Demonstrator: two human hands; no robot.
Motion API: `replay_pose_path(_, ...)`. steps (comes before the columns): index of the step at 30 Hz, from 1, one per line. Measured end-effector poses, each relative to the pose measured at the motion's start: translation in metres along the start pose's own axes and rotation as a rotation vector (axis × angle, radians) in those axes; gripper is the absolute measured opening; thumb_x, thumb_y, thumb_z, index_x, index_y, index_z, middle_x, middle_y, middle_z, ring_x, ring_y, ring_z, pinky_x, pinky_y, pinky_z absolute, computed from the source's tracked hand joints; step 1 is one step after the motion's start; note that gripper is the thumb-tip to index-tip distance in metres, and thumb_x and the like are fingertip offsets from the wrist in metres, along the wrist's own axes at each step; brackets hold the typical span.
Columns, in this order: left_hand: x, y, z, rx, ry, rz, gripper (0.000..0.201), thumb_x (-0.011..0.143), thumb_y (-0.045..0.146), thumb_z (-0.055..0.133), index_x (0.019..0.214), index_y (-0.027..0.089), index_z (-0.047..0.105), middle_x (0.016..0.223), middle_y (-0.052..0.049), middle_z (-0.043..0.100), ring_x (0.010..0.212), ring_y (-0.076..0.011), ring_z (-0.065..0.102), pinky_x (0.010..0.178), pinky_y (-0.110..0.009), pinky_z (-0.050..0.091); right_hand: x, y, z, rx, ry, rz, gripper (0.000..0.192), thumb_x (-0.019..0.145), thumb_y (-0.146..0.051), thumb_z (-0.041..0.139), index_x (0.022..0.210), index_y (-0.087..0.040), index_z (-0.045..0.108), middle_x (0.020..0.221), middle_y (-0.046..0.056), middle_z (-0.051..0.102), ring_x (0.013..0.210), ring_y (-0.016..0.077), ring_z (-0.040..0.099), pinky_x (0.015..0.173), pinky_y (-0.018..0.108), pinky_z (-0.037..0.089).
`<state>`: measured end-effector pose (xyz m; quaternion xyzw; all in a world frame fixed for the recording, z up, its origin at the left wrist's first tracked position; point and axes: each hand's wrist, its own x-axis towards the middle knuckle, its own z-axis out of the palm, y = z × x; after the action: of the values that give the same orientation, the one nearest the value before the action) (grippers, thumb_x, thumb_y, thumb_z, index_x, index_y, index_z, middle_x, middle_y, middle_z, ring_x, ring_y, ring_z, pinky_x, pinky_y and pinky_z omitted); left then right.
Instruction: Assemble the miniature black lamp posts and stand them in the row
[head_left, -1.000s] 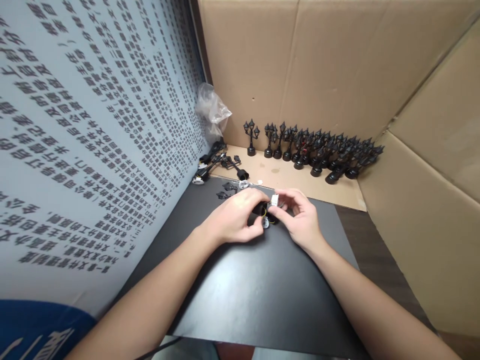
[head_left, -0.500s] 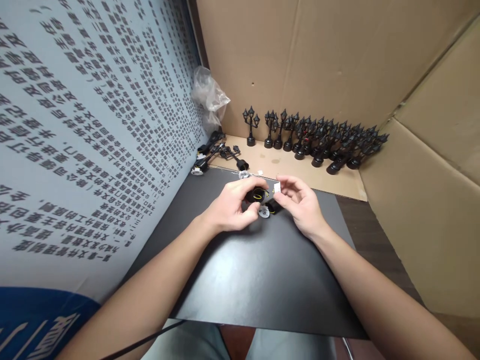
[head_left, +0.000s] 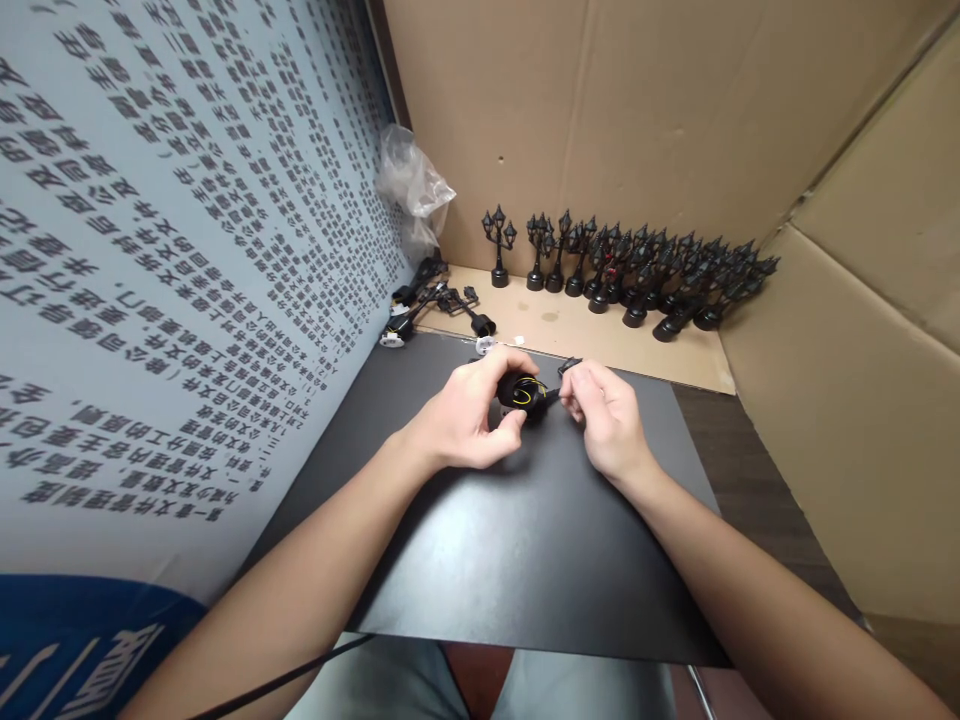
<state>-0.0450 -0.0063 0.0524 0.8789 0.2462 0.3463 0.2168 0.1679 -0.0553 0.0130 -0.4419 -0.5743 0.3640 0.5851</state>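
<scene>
My left hand (head_left: 474, 412) curves round a black hollow lamp base (head_left: 513, 385), thumb and fingers on its sides. Yellow wires (head_left: 523, 397) loop in its opening. My right hand (head_left: 604, 415) is closed, its fingertips pinched on a slim black part that looks like the post of a model street lamp (head_left: 553, 396). Dark branching lamp heads (head_left: 570, 366) show just behind those fingers. The two black pieces overlap between my hands, so I cannot tell whether they touch. Beyond my left hand, a white round disc (head_left: 485, 344) lies at the dark table's far edge.
Many black model street lamps (head_left: 640, 270) stand or lean along the cardboard at the back right. Loose lamps (head_left: 450, 300) and another white disc (head_left: 391, 340) lie at back left, below a clear plastic bag (head_left: 412, 185). A printed panel (head_left: 187, 250) rises on the left.
The small white piece in my right fingertips is no longer visible. My right fingers have curled in on a black lamp part. The white disc near my left thumb is now mostly hidden.
</scene>
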Motion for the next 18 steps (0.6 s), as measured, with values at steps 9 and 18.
replay_pose_path(9, -0.002, -0.003, 0.0, 0.028, 0.009, 0.054, 0.045, 0.079, 0.027, 0.062, 0.124, 0.022, 0.054, 0.108, -0.007, 0.069, 0.086, -0.0219, 0.068, 0.082, -0.038, 0.059, 0.0, 0.001, 0.006, 0.143, -0.03, 0.038, 0.036, 0.108, -0.056, 0.05, 0.096, -0.023, 0.06, 0.076, -0.002, 0.059, 0.057, 0.0121, 0.054, 0.057, 0.028, 0.046)
replay_pose_path(18, -0.005, -0.006, 0.001, 0.028, 0.009, 0.003, 0.049, 0.08, 0.024, 0.062, 0.128, 0.022, 0.048, 0.11, -0.009, 0.069, 0.091, -0.0252, 0.072, 0.078, -0.039, 0.06, -0.004, -0.014, 0.001, -0.221, 0.003, -0.09, 0.023, 0.1, -0.042, 0.068, 0.114, -0.025, 0.076, 0.069, -0.002, 0.06, 0.056, 0.0139, 0.05, 0.057, 0.03, 0.045)
